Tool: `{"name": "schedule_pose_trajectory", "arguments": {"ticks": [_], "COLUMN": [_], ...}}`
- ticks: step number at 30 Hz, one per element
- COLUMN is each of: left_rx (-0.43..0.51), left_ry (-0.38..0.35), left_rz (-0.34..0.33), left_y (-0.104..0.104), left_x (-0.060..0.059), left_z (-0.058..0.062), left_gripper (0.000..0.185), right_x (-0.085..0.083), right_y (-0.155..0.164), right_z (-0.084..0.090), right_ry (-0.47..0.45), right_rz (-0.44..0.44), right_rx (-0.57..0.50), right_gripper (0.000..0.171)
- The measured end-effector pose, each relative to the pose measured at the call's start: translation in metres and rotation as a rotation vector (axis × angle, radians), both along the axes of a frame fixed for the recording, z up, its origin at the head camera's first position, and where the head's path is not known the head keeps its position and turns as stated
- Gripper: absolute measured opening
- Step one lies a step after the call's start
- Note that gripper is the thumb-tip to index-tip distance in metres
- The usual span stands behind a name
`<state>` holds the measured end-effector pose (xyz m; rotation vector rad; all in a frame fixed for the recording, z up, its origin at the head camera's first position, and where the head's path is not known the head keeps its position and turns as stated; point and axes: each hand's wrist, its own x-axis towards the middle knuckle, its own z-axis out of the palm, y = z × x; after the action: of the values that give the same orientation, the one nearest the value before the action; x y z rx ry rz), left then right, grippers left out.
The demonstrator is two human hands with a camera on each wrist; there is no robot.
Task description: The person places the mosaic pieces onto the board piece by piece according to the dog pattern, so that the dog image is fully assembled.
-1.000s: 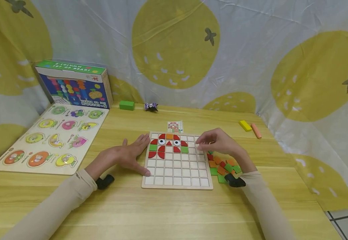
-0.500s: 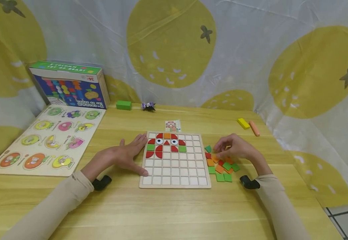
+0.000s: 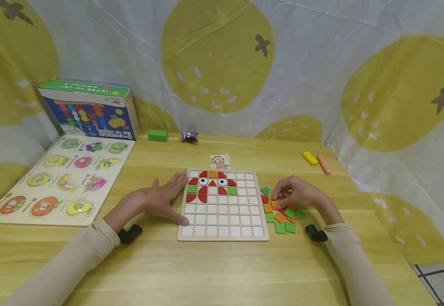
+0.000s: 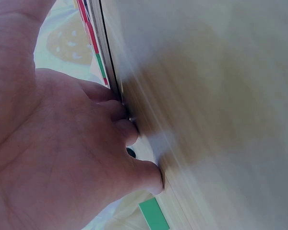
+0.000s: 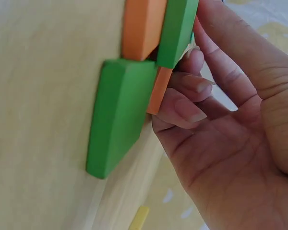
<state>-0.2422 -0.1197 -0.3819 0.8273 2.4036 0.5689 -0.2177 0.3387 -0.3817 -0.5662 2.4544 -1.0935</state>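
A wooden grid board (image 3: pixel 223 237) lies mid-table, its upper left part filled with red, green and orange tiles and two eye tiles. Against the board's left edge, my left hand (image 3: pixel 160 199) rests with its fingers spread and the thumb at the lower left corner. To the right of the board is a loose pile of green, orange and red tiles, among them a green tile (image 5: pixel 120 112). Over this pile, my right hand (image 3: pixel 302 193) pinches an orange tile (image 3: pixel 274 205) between thumb and forefinger. In the right wrist view, a green tile (image 5: pixel 177 33) hides those fingertips.
A small picture card (image 3: pixel 220 161) lies just behind the board. At left are a fruit puzzle board (image 3: pixel 80 214) and a bead-set box (image 3: pixel 91 114). Along the back sit a green block (image 3: pixel 157 135) and a small figure (image 3: pixel 189 137). Yellow (image 3: pixel 309 158) and orange sticks lie back right.
My right hand has moved from above the board's right side to the tile pile and lowered its fingers among the tiles. My left hand has stayed at the board's left edge.
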Motion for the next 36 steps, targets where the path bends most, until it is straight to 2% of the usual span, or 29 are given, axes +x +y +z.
{"name": "schedule_pose_trajectory", "arguments": {"ticks": [6, 8, 16, 21, 25, 31, 36], "left_rx": [0.001, -0.017, -0.037, -0.053, -0.053, -0.057, -0.062], "left_ry": [0.007, -0.005, -0.003, -0.006, -0.009, -0.007, -0.009], "left_rz": [0.008, 0.012, 0.016, 0.020, 0.022, 0.015, 0.013], "left_y": [0.001, 0.003, 0.004, 0.005, 0.005, 0.006, 0.005], "left_x": [-0.002, 0.001, 0.002, 0.002, 0.002, 0.002, 0.001], "left_z": [-0.004, 0.003, 0.005, 0.006, 0.006, 0.007, 0.006], "left_gripper": [0.145, 0.142, 0.141, 0.138, 0.137, 0.137, 0.137], "right_x": [0.000, 0.000, -0.002, -0.005, -0.007, -0.009, -0.011], "right_y": [-0.001, -0.002, -0.001, 0.002, -0.003, -0.024, -0.050], "right_z": [0.001, 0.002, 0.003, 0.005, 0.008, 0.013, 0.018], "right_ry": [-0.008, -0.012, 0.022, 0.001, -0.041, -0.103, -0.118], "right_rz": [-0.012, -0.022, -0.018, 0.006, 0.004, 0.035, 0.034], "right_rx": [0.039, 0.050, 0.028, -0.066, -0.132, -0.218, -0.231], "right_gripper": [0.018, 0.018, 0.015, 0.007, 0.014, 0.019, 0.015]}}
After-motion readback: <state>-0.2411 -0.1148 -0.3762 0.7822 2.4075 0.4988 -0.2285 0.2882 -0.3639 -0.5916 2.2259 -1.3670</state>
